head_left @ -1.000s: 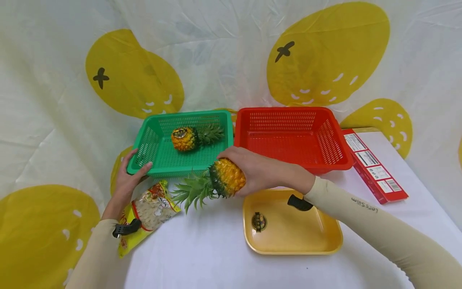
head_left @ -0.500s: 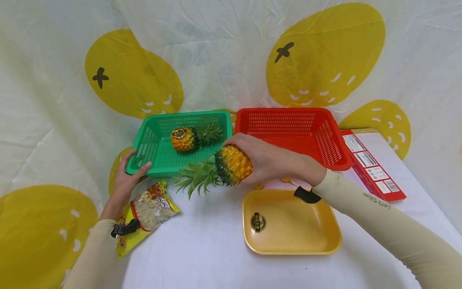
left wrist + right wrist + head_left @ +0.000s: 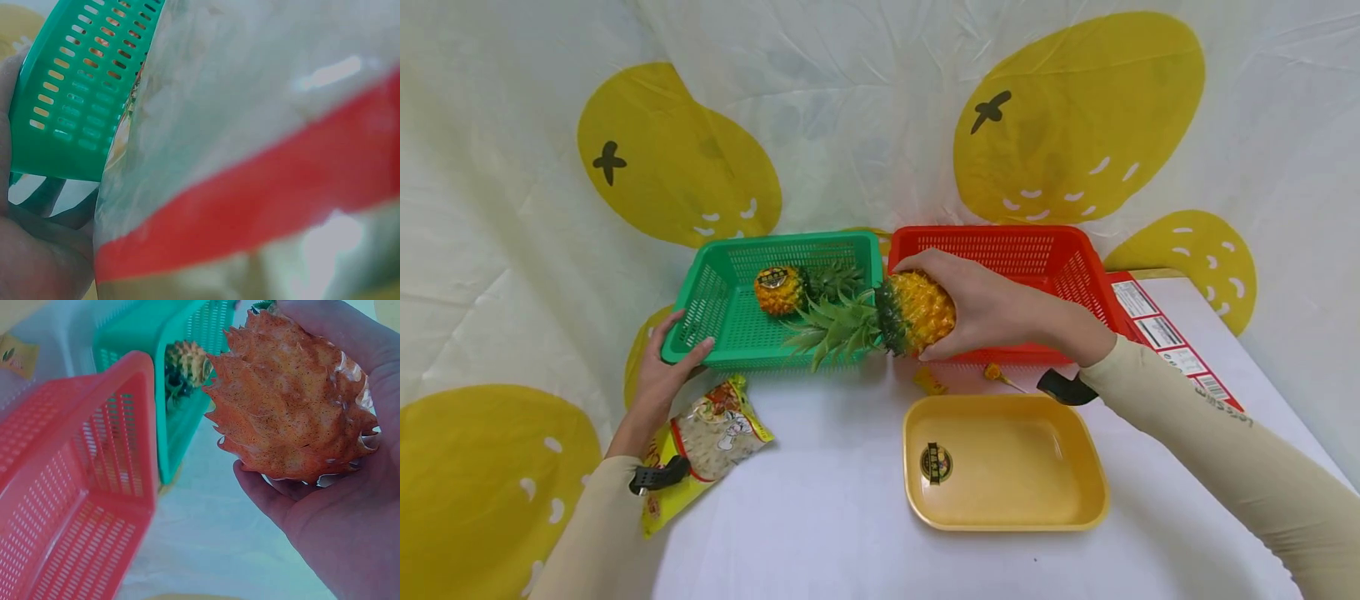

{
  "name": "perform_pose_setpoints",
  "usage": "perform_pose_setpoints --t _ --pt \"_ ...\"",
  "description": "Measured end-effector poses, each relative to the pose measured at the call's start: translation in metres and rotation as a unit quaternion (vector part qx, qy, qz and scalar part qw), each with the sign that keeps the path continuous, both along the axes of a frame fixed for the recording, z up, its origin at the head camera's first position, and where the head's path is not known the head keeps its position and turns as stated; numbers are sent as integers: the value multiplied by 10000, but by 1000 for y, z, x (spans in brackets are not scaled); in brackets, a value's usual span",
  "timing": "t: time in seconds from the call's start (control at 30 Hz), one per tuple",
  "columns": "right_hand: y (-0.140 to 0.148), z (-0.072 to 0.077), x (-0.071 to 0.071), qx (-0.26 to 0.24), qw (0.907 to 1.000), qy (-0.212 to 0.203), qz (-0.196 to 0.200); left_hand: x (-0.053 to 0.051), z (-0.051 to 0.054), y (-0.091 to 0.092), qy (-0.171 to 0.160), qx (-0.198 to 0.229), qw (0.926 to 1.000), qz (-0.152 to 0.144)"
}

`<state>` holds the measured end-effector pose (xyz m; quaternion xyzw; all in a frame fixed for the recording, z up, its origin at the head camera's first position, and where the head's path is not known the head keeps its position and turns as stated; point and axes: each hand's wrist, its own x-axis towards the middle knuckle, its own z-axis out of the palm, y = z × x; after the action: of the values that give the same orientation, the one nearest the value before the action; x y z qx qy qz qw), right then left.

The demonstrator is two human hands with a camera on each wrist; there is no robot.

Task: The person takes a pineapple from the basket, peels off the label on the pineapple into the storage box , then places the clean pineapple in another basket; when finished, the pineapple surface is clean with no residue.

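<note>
Count the clock around the held fruit, with twelve on the side away from the person. Nearest me on the white table (image 3: 820, 500), a gold tray (image 3: 1007, 475) with a round dark sticker sits at five o'clock. At eight, a yellow snack bag (image 3: 718, 437) lies by the person's left wrist. Between the tray and the red basket (image 3: 1045, 258) are a little yellow packet (image 3: 930, 381) and a small orange thing on a stick (image 3: 993, 372). The left hand (image 3: 664, 367), near nine, grips the near left corner of the green basket (image 3: 741, 329), fingers on one side and thumb on another. The right hand (image 3: 981, 300) is curled snugly round a pineapple (image 3: 913, 312), up in the air by the gap between both baskets, its leaves pointing to nine. Inside the green basket, another pineapple (image 3: 777, 292) lies sideways. The red basket is at two. A red-and-white box (image 3: 1157, 325) is at three. Farthest, at twelve, hangs a pale cloth (image 3: 865, 125) with big yellow shapes.
</note>
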<state>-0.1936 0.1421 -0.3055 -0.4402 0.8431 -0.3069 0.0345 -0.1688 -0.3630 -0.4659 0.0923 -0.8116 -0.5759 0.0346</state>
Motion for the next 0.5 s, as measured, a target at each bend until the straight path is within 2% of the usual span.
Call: perform_pose_setpoints --t 0.13,0.5 --pt "7 2 -4 4 9999 -11 -133 -1 0 -1 -54 -140 9999 23" --pt "30 7 -18 154 9976 -268 -625 1 0 -1 -24 159 9999 -29"
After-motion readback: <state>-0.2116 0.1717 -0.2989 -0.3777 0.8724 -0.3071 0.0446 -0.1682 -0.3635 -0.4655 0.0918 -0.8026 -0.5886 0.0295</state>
